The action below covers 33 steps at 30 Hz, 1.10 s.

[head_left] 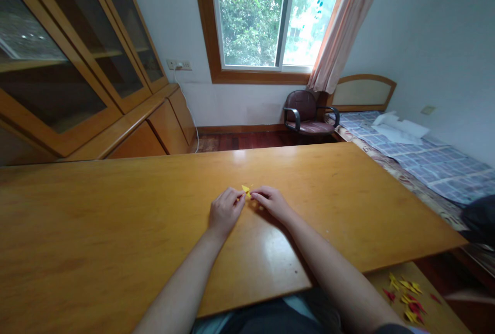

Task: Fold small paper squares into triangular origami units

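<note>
Between my two hands, over the middle of the wooden table, is a small yellow origami crane (246, 189) with a pointed tip standing up. My left hand (226, 209) pinches its left side between thumb and fingertips. On the other side, my right hand (271, 202) has thumb and forefinger closed at its right edge. The fingers cover much of the folded paper, so its full shape is partly hidden. Several yellow and red origami pieces (410, 298) lie on a lower wooden surface (381, 277) at the bottom right, beside my right forearm.
The wooden table (116, 231) spreads wide under my arms. Glass-door cabinets (116, 19) stand along the left. Beyond the table are a window (251, 14) and a dark red armchair (303, 110). To the right is a bed (425, 164) with a checked cover.
</note>
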Tool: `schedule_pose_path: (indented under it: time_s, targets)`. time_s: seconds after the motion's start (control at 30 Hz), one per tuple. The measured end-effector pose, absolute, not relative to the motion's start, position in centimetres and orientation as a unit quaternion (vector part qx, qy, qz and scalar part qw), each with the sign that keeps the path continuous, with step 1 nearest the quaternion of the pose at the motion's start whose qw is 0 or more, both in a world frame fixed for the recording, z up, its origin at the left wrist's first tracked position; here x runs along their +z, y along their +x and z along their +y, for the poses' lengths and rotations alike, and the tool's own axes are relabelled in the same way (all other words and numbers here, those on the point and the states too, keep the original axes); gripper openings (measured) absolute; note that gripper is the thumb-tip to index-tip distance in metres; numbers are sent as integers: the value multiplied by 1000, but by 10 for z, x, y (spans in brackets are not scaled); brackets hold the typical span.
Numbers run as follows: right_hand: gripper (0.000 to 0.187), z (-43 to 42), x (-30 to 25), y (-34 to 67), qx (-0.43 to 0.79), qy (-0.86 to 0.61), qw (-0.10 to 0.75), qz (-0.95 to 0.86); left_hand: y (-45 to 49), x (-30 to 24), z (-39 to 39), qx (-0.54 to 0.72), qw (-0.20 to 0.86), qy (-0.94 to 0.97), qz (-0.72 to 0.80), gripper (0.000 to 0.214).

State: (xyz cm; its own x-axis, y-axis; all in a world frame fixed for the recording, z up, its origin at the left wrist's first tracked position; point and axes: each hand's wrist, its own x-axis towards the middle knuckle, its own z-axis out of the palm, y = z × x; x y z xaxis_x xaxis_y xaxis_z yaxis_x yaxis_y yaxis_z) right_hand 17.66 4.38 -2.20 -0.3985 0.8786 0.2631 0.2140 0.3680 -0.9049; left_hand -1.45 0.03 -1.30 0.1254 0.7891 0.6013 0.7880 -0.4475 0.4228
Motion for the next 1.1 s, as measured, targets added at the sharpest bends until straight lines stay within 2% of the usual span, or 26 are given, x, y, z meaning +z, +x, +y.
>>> schedule_pose_path:
  time_s: [0.27, 0.5, 0.7, 0.83, 1.1]
  targets:
    - [34, 42, -20, 177, 491, -378, 387, -683, -7, -13, -3, 382, 29, 775, 502, 16]
    - [38, 44, -25, 178, 531, -368, 405, -647, -12, -15, 2, 421, 95, 742, 513, 13]
    - [38, 46, -25, 178, 514, -365, 395, -668, -18, -14, 10, 488, 189, 664, 534, 16]
    - [35, 44, -19, 178, 480, -362, 365, -711, -17, -13, 11, 456, 260, 674, 519, 23]
    - [30, 41, -15, 179, 460, -370, 332, -735, -13, -17, 12, 423, 313, 678, 514, 22]
